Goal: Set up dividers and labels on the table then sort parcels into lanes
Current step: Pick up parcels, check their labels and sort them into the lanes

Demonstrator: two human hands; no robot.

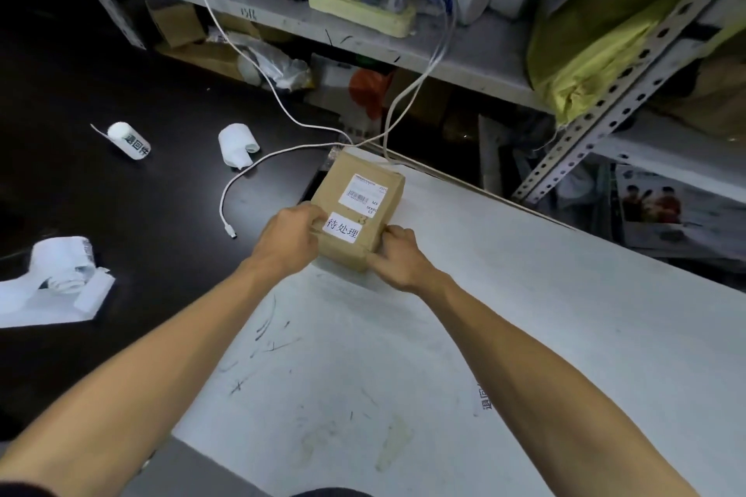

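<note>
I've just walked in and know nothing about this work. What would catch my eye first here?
First, the brown box at the far corner of the white table, gripped at its near end by the left hand and right hand; a white label with Chinese characters sits on top. To the left, label rolls lie on the dark surface, and a white cable trails down from the cluttered shelf behind.

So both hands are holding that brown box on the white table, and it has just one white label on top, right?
Not quite. The head view shows two white labels on the brown box: a shipping label and a handwritten-style label. Both the left hand and right hand do hold it on the white table.
</note>
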